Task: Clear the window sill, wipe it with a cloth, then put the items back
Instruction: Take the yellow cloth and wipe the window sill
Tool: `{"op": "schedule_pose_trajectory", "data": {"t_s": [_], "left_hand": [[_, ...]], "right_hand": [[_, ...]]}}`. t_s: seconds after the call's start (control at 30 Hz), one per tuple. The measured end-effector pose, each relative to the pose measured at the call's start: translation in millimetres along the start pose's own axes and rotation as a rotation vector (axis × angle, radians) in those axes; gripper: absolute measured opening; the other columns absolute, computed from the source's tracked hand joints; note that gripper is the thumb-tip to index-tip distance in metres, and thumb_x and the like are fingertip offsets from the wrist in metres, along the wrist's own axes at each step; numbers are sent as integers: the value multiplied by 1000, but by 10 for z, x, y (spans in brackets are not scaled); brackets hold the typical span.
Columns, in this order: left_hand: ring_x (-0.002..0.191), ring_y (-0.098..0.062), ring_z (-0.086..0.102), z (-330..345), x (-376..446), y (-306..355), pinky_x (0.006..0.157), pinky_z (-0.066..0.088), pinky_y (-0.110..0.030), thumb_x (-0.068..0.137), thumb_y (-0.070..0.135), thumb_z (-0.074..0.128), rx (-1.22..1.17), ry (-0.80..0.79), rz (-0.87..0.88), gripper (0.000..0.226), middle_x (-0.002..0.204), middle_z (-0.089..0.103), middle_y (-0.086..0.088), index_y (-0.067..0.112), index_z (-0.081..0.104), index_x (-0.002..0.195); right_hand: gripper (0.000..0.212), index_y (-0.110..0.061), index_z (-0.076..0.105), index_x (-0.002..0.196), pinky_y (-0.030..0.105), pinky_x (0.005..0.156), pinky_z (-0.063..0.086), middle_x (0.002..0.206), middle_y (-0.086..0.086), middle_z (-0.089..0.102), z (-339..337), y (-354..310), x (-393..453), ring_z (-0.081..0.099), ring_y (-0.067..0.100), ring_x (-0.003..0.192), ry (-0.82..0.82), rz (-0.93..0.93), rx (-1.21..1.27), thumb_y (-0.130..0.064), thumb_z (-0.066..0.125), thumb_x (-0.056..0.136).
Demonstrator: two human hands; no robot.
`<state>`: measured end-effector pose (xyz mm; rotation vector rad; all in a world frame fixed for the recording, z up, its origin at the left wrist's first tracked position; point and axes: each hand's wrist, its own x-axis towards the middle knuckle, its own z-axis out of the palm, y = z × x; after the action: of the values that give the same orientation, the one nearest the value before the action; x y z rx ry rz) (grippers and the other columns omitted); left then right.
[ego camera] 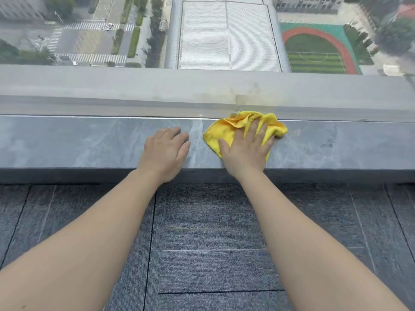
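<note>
Yellow microfibre cloth [242, 129]: crumpled, at back edge of grey stone window sill [89, 144], under R hand [246, 151], fingers spread flat. L hand [165, 151] just beside, empty, fingers together.

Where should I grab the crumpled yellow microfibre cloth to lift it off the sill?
Pinch the raised, bunched folds at the crumpled yellow microfibre cloth's far edge by the glass, coming from above. The near part lies flat on the grey stone sill under the right hand.
</note>
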<state>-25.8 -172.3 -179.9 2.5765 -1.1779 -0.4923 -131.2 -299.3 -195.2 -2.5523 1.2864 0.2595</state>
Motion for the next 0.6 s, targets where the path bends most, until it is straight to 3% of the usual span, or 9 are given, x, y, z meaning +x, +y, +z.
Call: {"op": "schedule_pose_trajectory", "data": {"t_s": [0.13,0.27,0.33,0.47,0.6], "left_hand": [[132,-29,33,100,40,185,106,25,-40,78,44,18,-34,39,6,63,141,44,-10,16,49,126],[123,-31,40,169,22,383,100,28,-41,67,53,5,-38,64,67,83,131,51,-15,9,54,118],[124,-30,39,209,22,480,100,27,-40,66,52,4,-28,59,86,84,132,50,-14,9,54,119],[129,-28,36,335,58,653,104,23,-39,68,51,4,-11,68,137,83,139,46,-11,9,52,121],[132,-26,32,378,97,771,105,20,-38,69,51,4,-23,61,161,82,141,43,-9,12,49,124]], "right_hand": [[56,-26,16,148,49,118,-4,161,1,-8,-40,374,-86,-11,23,148,-39,-348,-85,-46,24,96],[56,-30,20,147,44,118,-7,161,-5,-5,-73,766,-124,-8,18,149,-45,-400,-139,-50,12,95],[67,-29,21,147,44,118,-6,161,-5,-4,-90,914,-143,-7,18,149,-29,-368,-147,-54,2,87],[57,-24,17,148,46,118,-4,161,0,-5,-158,1167,-86,-7,21,149,-2,-147,-117,-47,19,97],[65,-18,15,149,54,116,-5,161,6,-5,-197,1182,43,-7,30,148,35,174,-28,-53,23,94]]}}
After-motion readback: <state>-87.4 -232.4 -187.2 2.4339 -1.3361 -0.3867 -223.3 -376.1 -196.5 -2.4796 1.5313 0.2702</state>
